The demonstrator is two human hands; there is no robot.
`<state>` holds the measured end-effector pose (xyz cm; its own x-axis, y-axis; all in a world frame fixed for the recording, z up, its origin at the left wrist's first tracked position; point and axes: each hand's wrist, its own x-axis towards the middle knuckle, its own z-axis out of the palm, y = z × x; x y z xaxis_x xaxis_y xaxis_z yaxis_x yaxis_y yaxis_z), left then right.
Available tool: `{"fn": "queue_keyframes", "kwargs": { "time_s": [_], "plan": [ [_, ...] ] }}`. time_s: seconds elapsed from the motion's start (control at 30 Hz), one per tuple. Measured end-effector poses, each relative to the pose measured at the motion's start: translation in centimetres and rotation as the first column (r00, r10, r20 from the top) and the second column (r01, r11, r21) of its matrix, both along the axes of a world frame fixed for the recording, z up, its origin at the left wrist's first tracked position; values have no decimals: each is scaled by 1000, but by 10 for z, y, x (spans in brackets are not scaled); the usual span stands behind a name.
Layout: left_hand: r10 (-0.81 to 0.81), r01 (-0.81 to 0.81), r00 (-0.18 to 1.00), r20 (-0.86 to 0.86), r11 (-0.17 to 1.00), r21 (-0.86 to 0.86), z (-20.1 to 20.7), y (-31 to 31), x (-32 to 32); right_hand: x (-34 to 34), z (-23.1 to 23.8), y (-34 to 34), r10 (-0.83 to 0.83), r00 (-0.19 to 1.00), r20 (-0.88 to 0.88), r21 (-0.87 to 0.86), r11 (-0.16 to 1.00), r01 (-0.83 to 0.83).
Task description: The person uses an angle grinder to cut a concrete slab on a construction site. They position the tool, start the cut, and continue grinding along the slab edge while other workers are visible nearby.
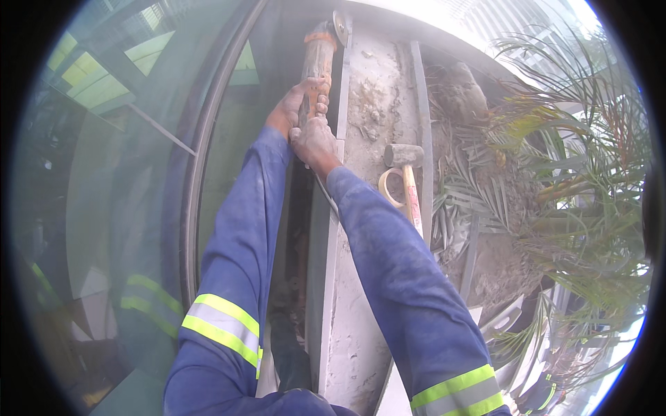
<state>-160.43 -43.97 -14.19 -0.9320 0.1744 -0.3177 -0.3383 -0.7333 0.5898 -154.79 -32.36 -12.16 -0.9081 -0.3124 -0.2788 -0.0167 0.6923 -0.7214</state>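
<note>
Both arms stretch forward to a dusty orange angle grinder [319, 61] at the far end of a narrow ledge. My left hand [291, 109] is closed around the left side of its body. My right hand [317, 141] wraps the near end of the same tool, just behind the left. The grinder's round disc [340, 28] stands upright at the edge of the ledge [357, 326]; whether it touches the edge I cannot tell. A cord trails from below the right hand. Dust hazes the air.
A mallet [411, 187] and a roll of tape [390, 186] lie on the ledge, right of my right forearm. Loose rubble [374, 111] covers the ledge's far part. A glass wall [125, 208] stands on the left; palm fronds [576, 180] and soil fill the right.
</note>
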Motion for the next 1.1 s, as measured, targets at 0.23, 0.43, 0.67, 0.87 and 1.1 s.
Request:
{"fn": "queue_keyframes", "kwargs": {
  "time_s": [0.23, 0.43, 0.67, 0.87, 1.1],
  "plan": [
    [-6, 6, 1000, 12, 999, 46, -11, -1, 1, 8, 5, 3, -16, 1000, 25, 16, 1000, 16],
    [20, -20, 1000, -20, 999, 40, -7, 3, -5, -2, -1, 1, -3, 1000, -4, -10, 1000, 3],
    [91, -90, 995, 35, 996, -13, 3, 10, -5, -9, -4, 0, -43, 999, -18, 29, 999, 43],
    [68, -68, 997, 20, 998, -4, 0, 0, -9, -12, 0, -6, -25, 998, 64, 12, 1000, 24],
    [39, -39, 999, 38, 999, 6, 3, 0, -7, -12, 0, -6, -27, 999, 33, 2, 1000, 27]
  ]
}}
